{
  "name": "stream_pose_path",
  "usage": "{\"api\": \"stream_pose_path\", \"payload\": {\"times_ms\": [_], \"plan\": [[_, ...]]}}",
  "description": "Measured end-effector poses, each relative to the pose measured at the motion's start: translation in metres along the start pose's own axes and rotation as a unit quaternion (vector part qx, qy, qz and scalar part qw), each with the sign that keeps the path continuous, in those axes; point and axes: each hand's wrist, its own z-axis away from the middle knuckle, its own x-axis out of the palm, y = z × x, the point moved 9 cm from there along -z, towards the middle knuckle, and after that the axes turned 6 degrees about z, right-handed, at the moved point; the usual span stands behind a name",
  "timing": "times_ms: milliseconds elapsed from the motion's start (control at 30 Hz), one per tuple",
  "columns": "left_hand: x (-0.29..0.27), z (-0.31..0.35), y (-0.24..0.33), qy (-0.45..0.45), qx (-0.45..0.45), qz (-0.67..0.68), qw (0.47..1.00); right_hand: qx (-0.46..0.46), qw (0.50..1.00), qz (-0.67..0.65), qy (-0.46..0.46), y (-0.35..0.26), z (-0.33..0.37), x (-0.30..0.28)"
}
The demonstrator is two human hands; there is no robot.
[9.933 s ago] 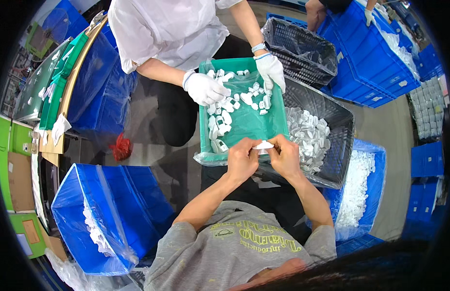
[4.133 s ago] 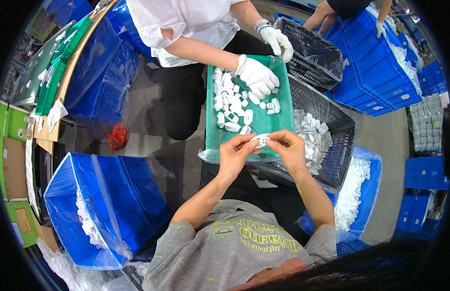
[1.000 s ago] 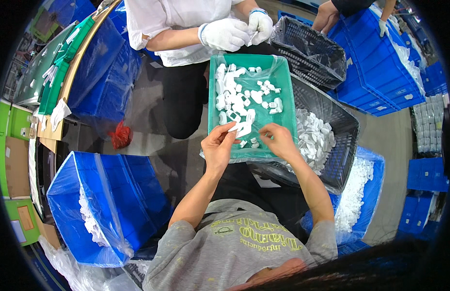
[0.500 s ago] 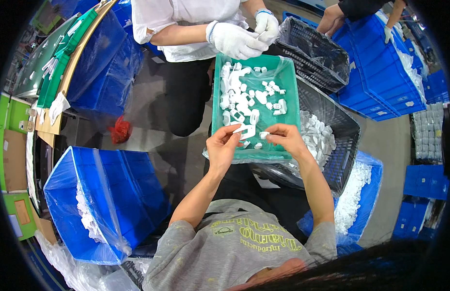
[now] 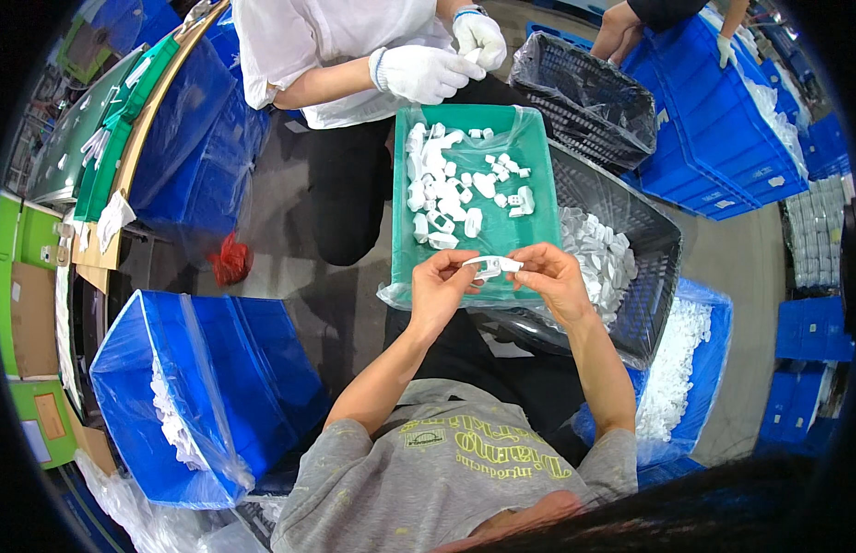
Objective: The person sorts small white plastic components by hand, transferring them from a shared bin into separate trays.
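Observation:
Over the near edge of a green tray (image 5: pixel 523 231), my left hand (image 5: pixel 441 288) pinches a white plastic frame-like part (image 5: pixel 488 268) by its left end. My right hand (image 5: pixel 555 279) grips a small white plastic piece (image 5: pixel 512 264) between thumb and fingertips. The small piece meets the right end of the larger part; whether the two are joined I cannot tell. Loose white plastic parts (image 5: pixel 443 221) of several shapes lie in the tray, mostly toward its left side, with small cube-like pieces (image 5: pixel 507 167) to the right.
Across the tray, a person's white-gloved hands (image 5: pixel 426 74) hold a small white piece. A black crate (image 5: pixel 663 267) of white parts stands right of the tray. Blue bins (image 5: pixel 253 359) flank me. A red bag (image 5: pixel 230 260) lies on the floor at left.
My hands have come together, bringing the small piece against the larger white part. The tray and surroundings have shifted slightly left in the picture.

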Motion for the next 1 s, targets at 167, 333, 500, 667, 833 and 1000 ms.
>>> {"api": "stream_pose_path", "payload": {"times_ms": [167,333,500,667,833,1000], "plan": [[0.010,0.001,-0.001,-0.024,-0.007,0.020,0.999,-0.083,0.989,0.120,0.023,-0.015,0.007,-0.001],[0.012,0.002,-0.004,-0.048,-0.024,0.034,0.998,-0.120,0.978,0.168,0.018,-0.021,0.008,0.006],[0.016,0.003,-0.002,-0.073,-0.028,0.052,0.996,-0.072,0.987,0.113,0.085,-0.018,0.009,0.000],[0.016,0.004,-0.002,-0.081,-0.032,0.068,0.994,-0.076,0.977,0.166,0.113,-0.019,0.008,-0.008],[0.015,0.003,-0.003,-0.075,-0.010,0.079,0.994,-0.025,0.976,0.157,0.146,-0.015,0.006,-0.009],[0.014,0.005,-0.001,-0.050,0.041,0.047,0.997,0.007,0.965,0.198,0.170,-0.006,0.000,-0.015]]}}
